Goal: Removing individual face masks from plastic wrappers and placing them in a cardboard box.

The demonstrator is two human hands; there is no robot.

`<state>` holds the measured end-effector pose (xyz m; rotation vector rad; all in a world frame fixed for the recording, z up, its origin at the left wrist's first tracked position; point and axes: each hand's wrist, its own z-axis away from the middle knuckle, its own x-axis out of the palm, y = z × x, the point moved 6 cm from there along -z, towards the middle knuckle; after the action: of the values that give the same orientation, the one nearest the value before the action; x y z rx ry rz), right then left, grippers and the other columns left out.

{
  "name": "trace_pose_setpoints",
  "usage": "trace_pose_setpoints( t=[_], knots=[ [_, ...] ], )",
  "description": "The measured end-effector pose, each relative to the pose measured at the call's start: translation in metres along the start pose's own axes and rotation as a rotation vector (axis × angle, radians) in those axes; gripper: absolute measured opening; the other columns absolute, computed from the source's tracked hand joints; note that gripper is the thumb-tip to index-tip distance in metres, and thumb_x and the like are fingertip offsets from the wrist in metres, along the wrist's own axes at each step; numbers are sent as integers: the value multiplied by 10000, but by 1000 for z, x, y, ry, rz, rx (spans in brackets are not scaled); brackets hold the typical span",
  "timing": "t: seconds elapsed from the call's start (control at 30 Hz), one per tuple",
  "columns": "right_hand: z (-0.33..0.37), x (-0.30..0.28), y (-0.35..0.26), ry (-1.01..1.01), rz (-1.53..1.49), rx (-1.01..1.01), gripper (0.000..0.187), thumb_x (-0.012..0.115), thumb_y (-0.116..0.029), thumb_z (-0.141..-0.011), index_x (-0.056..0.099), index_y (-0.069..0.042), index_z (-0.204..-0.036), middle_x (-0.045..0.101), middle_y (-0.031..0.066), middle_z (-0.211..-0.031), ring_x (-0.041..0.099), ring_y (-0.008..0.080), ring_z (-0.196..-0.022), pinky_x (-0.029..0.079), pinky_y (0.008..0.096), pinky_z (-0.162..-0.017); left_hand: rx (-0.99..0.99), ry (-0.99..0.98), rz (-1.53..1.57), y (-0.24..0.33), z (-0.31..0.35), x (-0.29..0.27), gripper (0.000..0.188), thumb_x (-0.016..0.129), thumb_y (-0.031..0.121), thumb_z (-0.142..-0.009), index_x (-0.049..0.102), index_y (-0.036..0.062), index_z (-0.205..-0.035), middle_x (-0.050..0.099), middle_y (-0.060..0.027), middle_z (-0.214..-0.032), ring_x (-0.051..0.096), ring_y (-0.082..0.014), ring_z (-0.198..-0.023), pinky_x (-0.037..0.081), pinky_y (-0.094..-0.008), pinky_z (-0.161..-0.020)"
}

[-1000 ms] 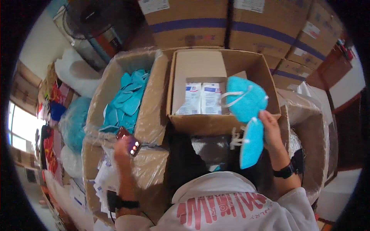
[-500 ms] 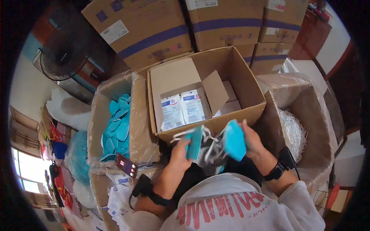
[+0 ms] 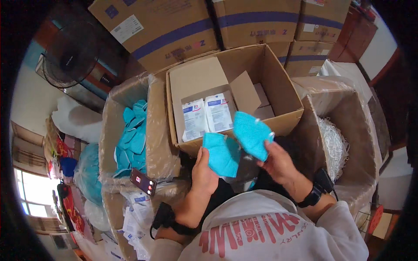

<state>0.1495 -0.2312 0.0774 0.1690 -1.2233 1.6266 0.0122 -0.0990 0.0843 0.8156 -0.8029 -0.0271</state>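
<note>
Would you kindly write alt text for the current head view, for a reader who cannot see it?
A person's left hand holds one turquoise mask and the right hand another mask, before an open carton holding white packets. To its left, a box holds more masks, a phone at its near edge; to its right, another box holds white cord.

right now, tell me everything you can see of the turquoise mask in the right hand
The turquoise mask looks flat and folded, with angular edges and a slightly textured, cloth-like surface. Small white bits, probably parts of its straps, show at the edge. It is held tilted, its lower right part gripped by the right hand. In this view it overlaps the near wall of the open carton and sits close beside the left hand's mask; whether they touch is unclear.
</note>
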Motion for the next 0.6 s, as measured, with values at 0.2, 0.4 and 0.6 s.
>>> trace_pose_setpoints(
  t=[0.2, 0.4, 0.6],
  knots=[
    [3, 24, 50, -37, 212, 162, 247, 541, -343, -856, 563, -97, -858, 548, -33, -741, 499, 59, -645, 438, 220, -604, 49, -16, 89, -2, 6, 16, 464, 368, 389, -915, 361, 71, -1253, 453, -83, -1225, 454, -219, -1108, 350, -387, -943],
    [3, 28, 56, -108, 283, 192, 260, 529, -335, -866, 584, -94, -782, 554, -27, -714, 496, 57, -621, 433, 215, -586, 135, -8, -51, -2, 14, 17, 474, 437, 391, -889, 394, 47, -1212, 490, -83, -1162, 488, -207, -1052, 394, -370, -895],
    [5, 26, 52, -146, 396, 137, 270, 527, -330, -869, 599, -75, -818, 576, -20, -752, 501, 49, -636, 433, 211, -597, 81, -24, -70, -5, 14, 9, 391, 506, 292, -875, 431, 47, -1170, 528, -79, -1096, 515, -201, -1008, 412, -359, -874]
  ],
)
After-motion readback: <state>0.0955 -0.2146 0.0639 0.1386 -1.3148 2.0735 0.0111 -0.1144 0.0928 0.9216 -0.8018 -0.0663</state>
